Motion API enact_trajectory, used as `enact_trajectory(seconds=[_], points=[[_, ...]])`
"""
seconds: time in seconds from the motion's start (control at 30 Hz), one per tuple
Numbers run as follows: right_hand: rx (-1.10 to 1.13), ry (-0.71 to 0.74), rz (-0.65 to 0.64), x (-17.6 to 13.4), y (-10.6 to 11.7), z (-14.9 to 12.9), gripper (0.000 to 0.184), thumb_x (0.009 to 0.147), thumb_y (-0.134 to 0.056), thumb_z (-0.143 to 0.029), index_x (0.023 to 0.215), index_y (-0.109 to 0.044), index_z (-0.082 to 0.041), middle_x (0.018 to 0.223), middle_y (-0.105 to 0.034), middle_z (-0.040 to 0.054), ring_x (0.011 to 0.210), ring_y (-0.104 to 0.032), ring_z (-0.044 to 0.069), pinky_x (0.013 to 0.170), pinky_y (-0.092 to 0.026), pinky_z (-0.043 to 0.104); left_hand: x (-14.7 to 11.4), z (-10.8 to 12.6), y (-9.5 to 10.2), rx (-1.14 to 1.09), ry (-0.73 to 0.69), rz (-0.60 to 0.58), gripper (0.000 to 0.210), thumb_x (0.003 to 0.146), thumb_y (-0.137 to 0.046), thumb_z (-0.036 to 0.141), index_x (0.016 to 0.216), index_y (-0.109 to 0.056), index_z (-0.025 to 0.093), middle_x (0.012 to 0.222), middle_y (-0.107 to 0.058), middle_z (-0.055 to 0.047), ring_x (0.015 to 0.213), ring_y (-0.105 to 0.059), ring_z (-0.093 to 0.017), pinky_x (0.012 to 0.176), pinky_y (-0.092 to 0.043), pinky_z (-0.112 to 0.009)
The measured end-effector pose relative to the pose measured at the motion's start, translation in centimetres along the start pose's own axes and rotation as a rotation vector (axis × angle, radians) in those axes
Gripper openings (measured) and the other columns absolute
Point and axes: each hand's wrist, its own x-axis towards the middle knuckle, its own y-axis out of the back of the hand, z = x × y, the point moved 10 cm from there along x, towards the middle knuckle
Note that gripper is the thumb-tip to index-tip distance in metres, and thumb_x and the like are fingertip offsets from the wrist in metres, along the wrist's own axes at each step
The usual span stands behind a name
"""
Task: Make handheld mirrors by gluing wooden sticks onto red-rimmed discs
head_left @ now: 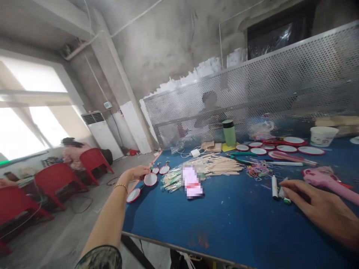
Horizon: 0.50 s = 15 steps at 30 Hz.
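Note:
At the table's left edge, my left hand (137,173) has its fingers closed at the top of a small white disc with a red rim (150,179). Similar discs (164,170) lie just beyond it, some with a small stem on top, and another disc (133,195) sits nearer to me. On the right, my right hand (316,205) has thumb and forefinger closed around a marker with a green end (282,191), close to the tabletop. Beside it lies a white marker with a black cap (275,188). The fingertips partly cover the green-ended marker.
On the blue table (224,224) are a phone (192,182), wooden sticks (224,164), rubber bands (259,170), pliers (238,158), a green bottle (229,133), a paper cup (323,136) and a pink handheld object (328,179). A person (75,151) sits by red chairs (56,181).

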Motion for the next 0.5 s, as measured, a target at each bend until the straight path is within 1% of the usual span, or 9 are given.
enact_trajectory(seconds=[0.13, 0.23, 0.4, 0.5], points=[[-0.016, 0.003, 0.000, 0.2, 0.0, 0.0, 0.028, 0.071, -0.047, -0.046, 0.083, -0.064, -0.027, 0.080, -0.075, 0.0044, 0.072, -0.071, 0.026, 0.067, -0.055, 0.033, 1.3, -0.2, -0.2, 0.022, 0.025, -0.015, 0.030, 0.053, -0.065, 0.042, 0.066, -0.052, 0.019, 0.057, -0.041, 0.005, 0.055, -0.041, -0.013, 0.049, -0.035, -0.024], [-0.032, 0.011, -0.005, 0.4, -0.1, 0.1, 0.028, 0.072, -0.047, -0.046, 0.085, -0.064, -0.027, 0.082, -0.075, 0.0040, 0.074, -0.072, 0.025, 0.068, -0.055, 0.033, 2.2, -0.2, -0.6, 0.047, 0.036, -0.019, 0.027, 0.054, -0.066, 0.040, 0.064, -0.053, 0.019, 0.057, -0.043, 0.004, 0.054, -0.041, -0.012, 0.049, -0.033, -0.023], [-0.036, -0.002, -0.026, 0.3, -0.2, 0.1, 0.032, 0.072, -0.046, -0.048, 0.086, -0.065, -0.026, 0.085, -0.075, 0.0050, 0.078, -0.072, 0.026, 0.071, -0.056, 0.033, 3.1, -0.6, -1.0, 0.098, 0.096, -0.026, 0.022, 0.053, -0.064, 0.036, 0.059, -0.053, 0.018, 0.048, -0.039, 0.005, 0.047, -0.033, -0.010, 0.045, -0.023, -0.023], [-0.035, -0.001, -0.027, 0.3, -0.2, 0.1, 0.032, 0.072, -0.046, -0.048, 0.086, -0.065, -0.025, 0.088, -0.076, 0.0056, 0.082, -0.072, 0.026, 0.073, -0.056, 0.032, 3.4, -0.7, -1.1, 0.110, 0.132, -0.027, 0.022, 0.051, -0.065, 0.035, 0.059, -0.054, 0.017, 0.045, -0.039, 0.005, 0.046, -0.033, -0.011, 0.044, -0.023, -0.023]])
